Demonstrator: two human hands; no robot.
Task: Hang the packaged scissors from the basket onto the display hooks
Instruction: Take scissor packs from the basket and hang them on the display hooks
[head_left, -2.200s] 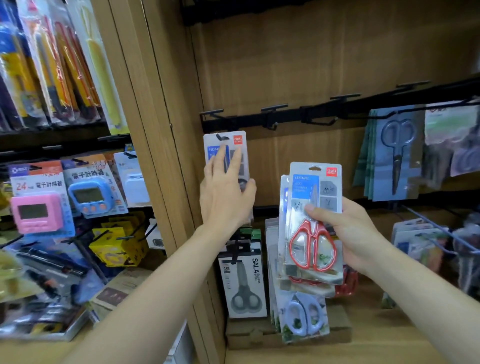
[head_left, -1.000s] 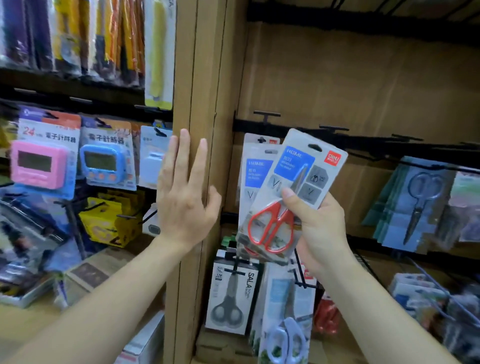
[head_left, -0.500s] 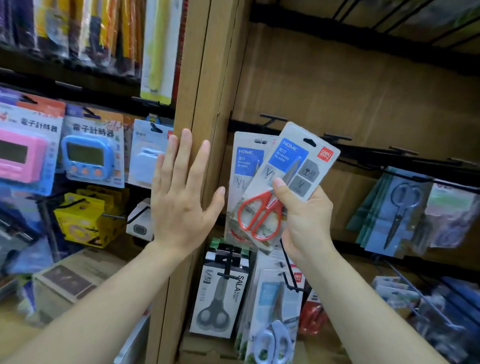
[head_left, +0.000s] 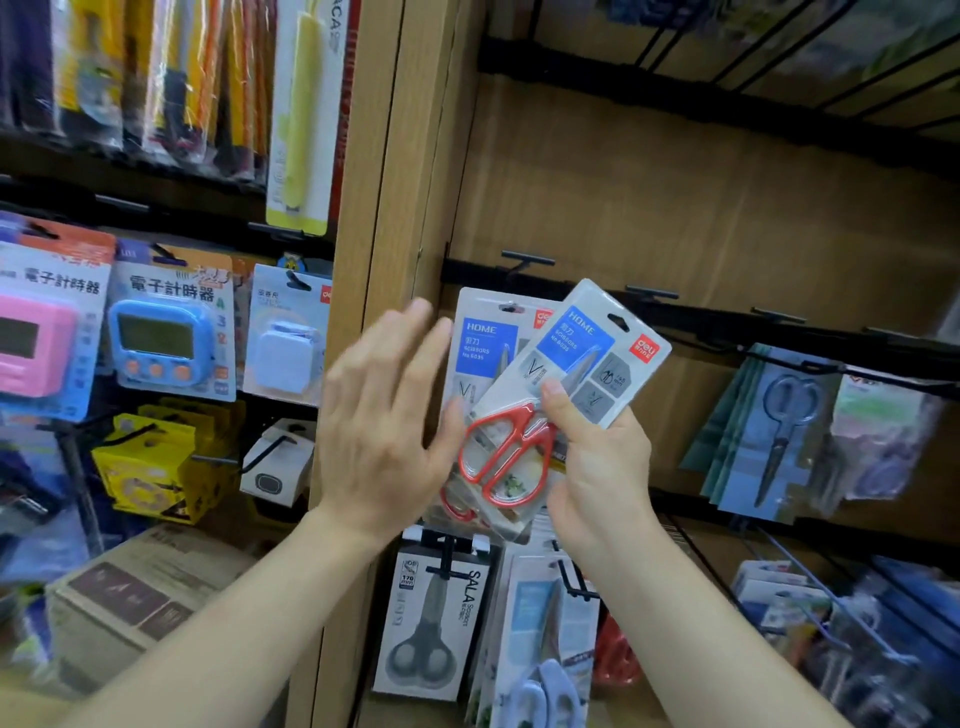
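Observation:
My right hand (head_left: 597, 462) grips a tilted pack of red-handled scissors (head_left: 561, 379), with more packs stacked behind it in the same hand. An identical pack (head_left: 480, 343) hangs on the leftmost display hook (head_left: 527, 258) of the black rail. My left hand (head_left: 379, 431) is open and blurred, fingers spread, just left of the held pack and near its lower left edge. Bare hooks (head_left: 652, 292) stick out of the rail to the right. The basket is out of view.
A wooden upright (head_left: 395, 182) divides the shelves. Timers (head_left: 161, 338) hang on the left. Grey SALA scissors (head_left: 431, 618) and light blue scissors (head_left: 545, 691) hang below. Blue-carded scissors (head_left: 779, 431) hang at the right. Cardboard boxes (head_left: 130, 597) lie at lower left.
My left hand came off the wooden upright and moved right toward the held pack. My right hand with its packs stayed in front of the hung pack.

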